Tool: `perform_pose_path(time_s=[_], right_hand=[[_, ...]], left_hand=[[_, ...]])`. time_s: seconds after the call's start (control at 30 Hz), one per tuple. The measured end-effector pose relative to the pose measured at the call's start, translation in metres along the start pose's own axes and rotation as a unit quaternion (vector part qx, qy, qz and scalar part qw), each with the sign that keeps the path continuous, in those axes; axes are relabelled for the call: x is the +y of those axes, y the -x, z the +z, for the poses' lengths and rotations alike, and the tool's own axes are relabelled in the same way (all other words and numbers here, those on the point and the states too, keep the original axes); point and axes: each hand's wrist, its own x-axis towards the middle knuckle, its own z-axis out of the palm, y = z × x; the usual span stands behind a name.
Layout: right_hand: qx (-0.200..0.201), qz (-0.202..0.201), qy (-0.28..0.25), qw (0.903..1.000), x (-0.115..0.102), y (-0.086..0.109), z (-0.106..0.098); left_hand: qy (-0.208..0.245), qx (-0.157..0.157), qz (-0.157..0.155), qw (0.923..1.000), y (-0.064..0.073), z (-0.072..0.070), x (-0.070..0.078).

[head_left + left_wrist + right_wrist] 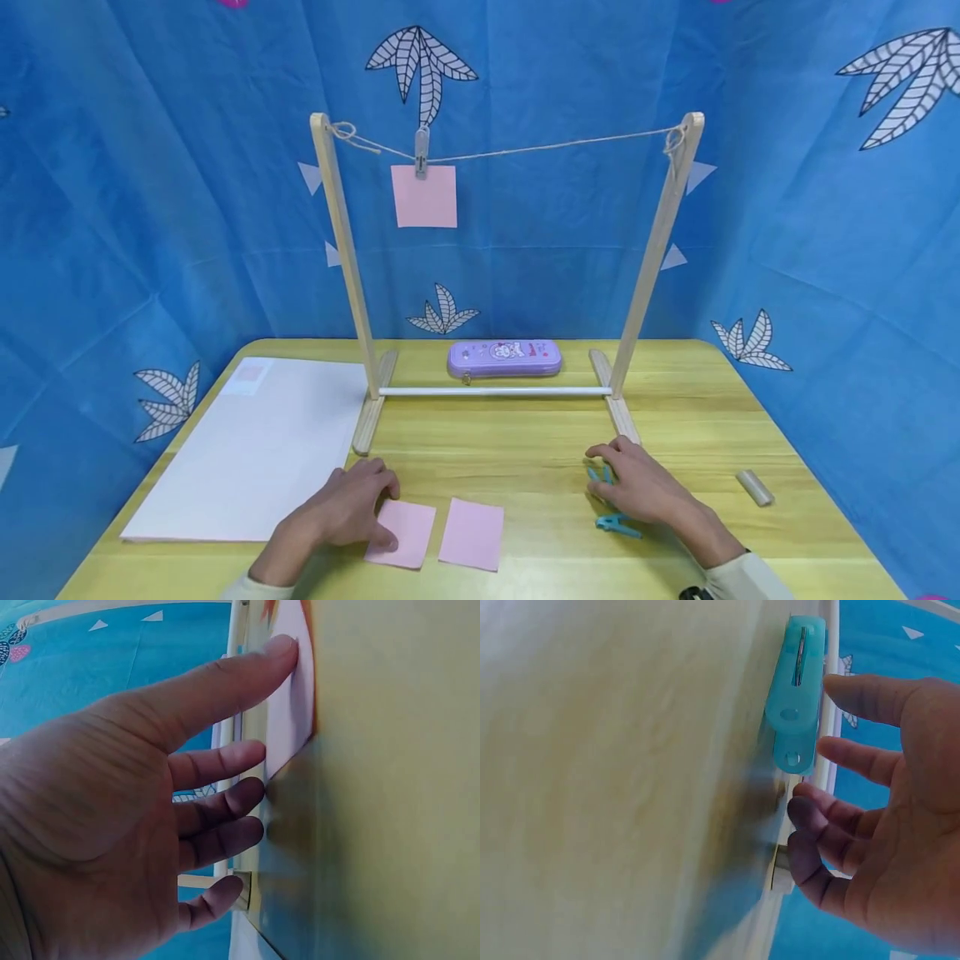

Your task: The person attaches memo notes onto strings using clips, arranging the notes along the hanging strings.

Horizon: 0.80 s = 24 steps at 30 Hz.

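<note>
Has the two hands well apart over the yellow desk, with thumbs and fingers parted and loosely bent. Rests the thumb of the left hand on the left pink sheet, with fingertips by its left edge. Has the right pink sheet lying just beside that one, between the hands. Holds the right hand around the farther teal clip, contact hard to tell, and just beside the nearer teal clip. Faces a wooden frame with a sagging string, and toward its left end a hanging pink sheet under a grey clip. Sees a purple pencil case behind the frame, a large white pad at left, and a small greyish cylinder at right.
</note>
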Motion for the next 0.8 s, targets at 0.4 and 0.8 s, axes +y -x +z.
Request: perform_pose_path(time_s=[0.4,0.8], right_hand=[[-0.017,0.037,-0.007,0.9991,0.0052,0.0031,-0.0004],[-0.020,0.038,-0.005,0.9991,0.0056,0.0047,-0.0001]], left_hand=[[0.009,0.017,-0.013,0.9997,0.0035,0.0031,0.0033],[0.017,0.023,-0.007,0.9996,0.0040,0.0066,0.0023]])
